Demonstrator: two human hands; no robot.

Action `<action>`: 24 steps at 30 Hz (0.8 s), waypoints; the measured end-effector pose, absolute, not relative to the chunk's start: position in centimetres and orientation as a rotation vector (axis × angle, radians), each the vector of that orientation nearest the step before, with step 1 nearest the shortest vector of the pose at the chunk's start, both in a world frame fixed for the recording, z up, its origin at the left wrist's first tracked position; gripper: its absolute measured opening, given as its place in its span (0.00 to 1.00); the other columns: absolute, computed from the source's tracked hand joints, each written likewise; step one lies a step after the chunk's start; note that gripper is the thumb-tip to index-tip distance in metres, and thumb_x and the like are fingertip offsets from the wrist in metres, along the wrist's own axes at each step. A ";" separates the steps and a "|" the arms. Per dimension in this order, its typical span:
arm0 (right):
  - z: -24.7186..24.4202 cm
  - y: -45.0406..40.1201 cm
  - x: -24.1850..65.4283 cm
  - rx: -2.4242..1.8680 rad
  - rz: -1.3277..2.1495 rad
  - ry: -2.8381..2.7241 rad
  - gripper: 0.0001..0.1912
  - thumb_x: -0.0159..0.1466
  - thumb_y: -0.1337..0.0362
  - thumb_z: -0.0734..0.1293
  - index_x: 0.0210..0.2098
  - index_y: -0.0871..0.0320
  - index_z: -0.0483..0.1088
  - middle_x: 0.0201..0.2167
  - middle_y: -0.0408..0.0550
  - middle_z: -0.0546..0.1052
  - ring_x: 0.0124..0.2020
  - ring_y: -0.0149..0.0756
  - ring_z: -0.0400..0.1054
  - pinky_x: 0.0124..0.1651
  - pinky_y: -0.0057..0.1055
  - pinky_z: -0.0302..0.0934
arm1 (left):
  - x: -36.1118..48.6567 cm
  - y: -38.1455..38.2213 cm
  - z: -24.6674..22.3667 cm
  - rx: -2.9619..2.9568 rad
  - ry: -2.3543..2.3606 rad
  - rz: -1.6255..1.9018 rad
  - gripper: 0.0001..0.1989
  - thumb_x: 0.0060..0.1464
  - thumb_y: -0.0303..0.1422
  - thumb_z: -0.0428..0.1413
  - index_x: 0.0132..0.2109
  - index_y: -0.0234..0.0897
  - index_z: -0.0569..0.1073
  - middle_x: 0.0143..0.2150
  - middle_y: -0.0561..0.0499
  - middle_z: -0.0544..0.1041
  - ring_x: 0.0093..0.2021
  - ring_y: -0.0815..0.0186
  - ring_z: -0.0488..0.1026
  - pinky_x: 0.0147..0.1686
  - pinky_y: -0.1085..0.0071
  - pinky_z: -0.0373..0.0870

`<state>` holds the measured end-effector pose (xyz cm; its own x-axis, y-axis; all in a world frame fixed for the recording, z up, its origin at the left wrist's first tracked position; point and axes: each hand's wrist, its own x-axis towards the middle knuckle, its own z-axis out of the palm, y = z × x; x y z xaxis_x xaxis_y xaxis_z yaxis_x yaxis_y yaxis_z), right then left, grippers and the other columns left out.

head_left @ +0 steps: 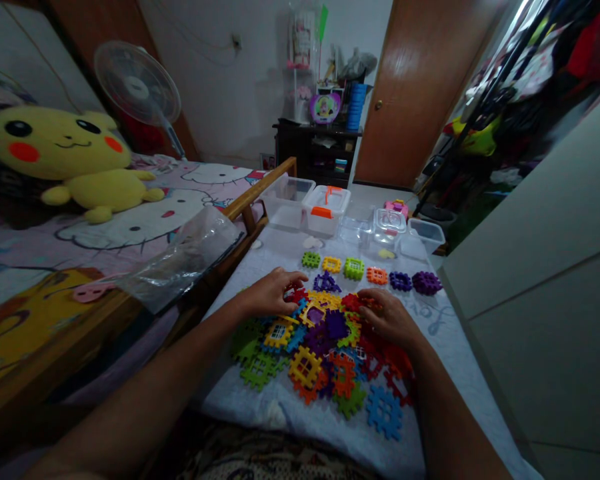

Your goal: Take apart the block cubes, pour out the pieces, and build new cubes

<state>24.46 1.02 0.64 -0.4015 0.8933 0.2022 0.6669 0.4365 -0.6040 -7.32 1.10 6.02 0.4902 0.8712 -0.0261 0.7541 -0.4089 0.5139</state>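
My left hand (279,292) is curled with its thumb and fingers around a red interlocking block (296,294) at the far left of a pile. Over the pile's right side, my right hand (387,315) is bent with its fingertips on another red interlocking block (351,303). The loose pile between my arms mixes yellow window blocks (305,367), a purple block (337,325), green blocks (260,368), an orange block (343,373) and a blue block (384,411). Just beyond my hands lies a purple triangular piece (326,283).
A row of stacked blocks by colour, from green (311,259) to purple (427,283), crosses the table (445,373). Behind it stand clear plastic boxes (289,212), one with an orange-handled lid (327,200). A wooden bed rail (260,188) borders the left, a white cabinet (545,267) the right.
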 end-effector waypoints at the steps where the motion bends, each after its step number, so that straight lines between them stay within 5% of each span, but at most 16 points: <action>1: 0.6 1.0 24.5 -1.311 0.599 -2.190 0.15 0.63 0.59 0.64 0.46 0.58 0.74 0.44 0.55 0.80 0.45 0.46 0.73 0.50 0.45 0.66 | -7.2 1.0 6.1 2.303 1.347 0.357 0.28 0.47 0.29 0.60 0.58 0.36 0.71 0.49 0.45 0.78 0.51 0.57 0.74 0.53 0.63 0.69; 12: 0.9 1.0 24.4 -1.308 0.597 -2.196 0.14 0.63 0.60 0.65 0.45 0.57 0.74 0.44 0.54 0.80 0.45 0.46 0.73 0.49 0.44 0.66 | -8.2 1.4 6.4 2.350 1.174 0.644 0.32 0.49 0.25 0.58 0.62 0.39 0.65 0.61 0.43 0.69 0.59 0.59 0.70 0.59 0.62 0.66; 24: 0.6 1.1 24.5 -1.297 0.605 -2.196 0.14 0.63 0.60 0.64 0.46 0.57 0.74 0.44 0.54 0.80 0.45 0.45 0.73 0.50 0.44 0.66 | -8.5 4.1 4.9 2.055 1.000 0.280 0.33 0.47 0.23 0.58 0.62 0.35 0.66 0.58 0.41 0.74 0.52 0.60 0.75 0.52 0.64 0.70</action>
<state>24.52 1.06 0.57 -0.4103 0.8890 0.2032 0.6593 0.4431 -0.6074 -8.51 4.12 4.90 0.6609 0.7370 -0.1418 0.5560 -0.3539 0.7521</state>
